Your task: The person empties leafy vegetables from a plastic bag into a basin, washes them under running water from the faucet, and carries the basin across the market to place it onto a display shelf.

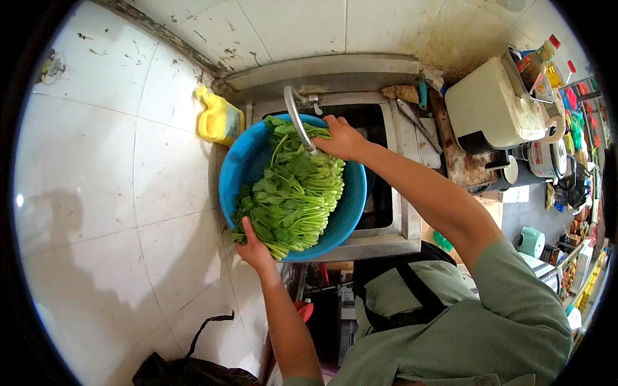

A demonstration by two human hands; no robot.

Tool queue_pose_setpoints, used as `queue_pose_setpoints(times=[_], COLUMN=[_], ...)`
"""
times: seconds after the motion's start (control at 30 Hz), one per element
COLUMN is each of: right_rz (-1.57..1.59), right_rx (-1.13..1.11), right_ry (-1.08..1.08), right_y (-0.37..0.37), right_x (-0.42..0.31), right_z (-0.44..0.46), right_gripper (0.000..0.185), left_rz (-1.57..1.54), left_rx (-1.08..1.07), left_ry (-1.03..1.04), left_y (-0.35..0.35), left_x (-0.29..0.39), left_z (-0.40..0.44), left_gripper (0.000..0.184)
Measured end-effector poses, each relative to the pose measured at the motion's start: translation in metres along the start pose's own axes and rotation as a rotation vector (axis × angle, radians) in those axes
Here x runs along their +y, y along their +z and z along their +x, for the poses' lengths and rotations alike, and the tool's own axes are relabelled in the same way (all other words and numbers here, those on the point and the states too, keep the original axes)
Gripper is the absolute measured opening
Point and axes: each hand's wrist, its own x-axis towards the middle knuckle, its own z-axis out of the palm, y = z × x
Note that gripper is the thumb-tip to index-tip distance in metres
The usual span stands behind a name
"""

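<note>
A large heap of leafy greens (pixel 293 193) with pale green stems lies in a blue basin (pixel 355 206), which rests over the sink (pixel 381 212). My left hand (pixel 255 249) is closed on the greens at the basin's near left edge, thumb on top and the other fingers hidden beneath the leaves. At the far side, my right hand (pixel 341 138) grips the stem end of the heap close to the rim; its fingertips are partly hidden. The curved metal faucet (pixel 296 119) hangs over the greens, just beside my right hand. Whether water runs is hard to see.
A yellow jug (pixel 219 118) stands by the tiled wall left of the basin. To the right are a knife (pixel 418 125), a wooden board (pixel 473 164) and a cream-coloured container (pixel 486 106) with bottles above it. A black bag (pixel 187 372) is at the lower left.
</note>
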Motion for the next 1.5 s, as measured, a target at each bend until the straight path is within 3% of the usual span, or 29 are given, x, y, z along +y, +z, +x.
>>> queue_pose_setpoints(times=[0.17, 0.23, 0.27, 0.37, 0.4, 0.43, 0.5, 0.53, 0.57, 0.63, 0.7, 0.87, 1.0, 1.03, 1.07, 1.23, 1.3, 1.4, 1.5], right_rz=[0.052, 0.011, 0.02, 0.035, 0.039, 0.045, 0.056, 0.068, 0.071, 0.069, 0.091, 0.158, 0.117, 0.015, 0.03, 0.067, -0.106, 0.021, -0.017], right_rx=[-0.012, -0.061, -0.059, -0.08, -0.063, -0.057, -0.046, -0.065, -0.064, -0.137, -0.157, -0.162, -0.199, -0.076, -0.095, -0.1, 0.082, 0.097, 0.222], right_ry=[0.111, 0.105, 0.103, 0.107, 0.104, 0.104, 0.05, 0.021, 0.021, 0.021, 0.002, -0.018, -0.026, -0.012, 0.009, -0.007, -0.032, 0.072, 0.022], right_y=[-0.014, -0.02, -0.023, -0.033, -0.032, -0.029, -0.023, -0.022, -0.021, -0.015, -0.008, 0.017, 0.021, 0.025, 0.023, 0.006, 0.004, -0.013, -0.023], right_x=[0.01, 0.019, 0.022, 0.014, 0.013, 0.014, 0.011, 0.009, 0.008, 0.005, 0.005, 0.001, 0.001, -0.002, -0.003, -0.002, 0.005, 0.021, 0.044], right_z=[-0.023, -0.027, -0.028, -0.045, -0.051, -0.052, -0.056, -0.058, -0.057, -0.052, -0.046, -0.027, -0.01, -0.009, -0.007, -0.01, -0.015, -0.031, -0.044], right_gripper=[0.105, 0.113, 0.125, 0.133, 0.133, 0.133, 0.127, 0.114, 0.114, 0.094, 0.085, 0.059, 0.05, 0.049, 0.05, 0.052, 0.052, 0.053, 0.057], left_rz=[0.073, -0.044, -0.073, -0.053, -0.023, -0.02, -0.139, -0.136, -0.161, -0.184, -0.212, -0.232, -0.118, -0.083, -0.176, -0.078, -0.211, -0.242, -0.093], left_rx=[0.053, -0.003, -0.195, -0.138, -0.065, -0.071, -0.181, -0.185, -0.178, -0.157, -0.028, 0.035, 0.172, 0.243, 0.12, 0.183, 0.055, -0.06, -0.099], left_ry=[0.008, -0.105, -0.102, -0.151, -0.132, -0.127, -0.106, -0.104, -0.13, -0.157, -0.181, -0.088, -0.133, -0.156, -0.121, -0.169, -0.099, -0.101, -0.094], left_y=[0.016, 0.021, 0.01, 0.012, 0.014, 0.013, 0.004, 0.001, -0.002, -0.007, -0.011, -0.031, -0.018, -0.018, -0.021, -0.004, 0.005, 0.015, 0.025], left_x=[0.011, 0.025, 0.022, 0.046, 0.052, 0.054, 0.057, 0.058, 0.058, 0.057, 0.052, 0.027, 0.025, 0.024, 0.016, 0.012, 0.012, 0.011, 0.015], left_z=[-0.006, -0.011, -0.001, -0.026, -0.034, -0.041, -0.054, -0.058, -0.062, -0.069, -0.074, -0.078, -0.087, -0.091, -0.09, -0.098, -0.098, -0.087, -0.065], left_gripper=[0.059, 0.072, 0.09, 0.089, 0.07, 0.07, 0.054, 0.054, 0.051, 0.048, 0.042, 0.045, 0.053, 0.053, 0.058, 0.061, 0.066, 0.072, 0.067])
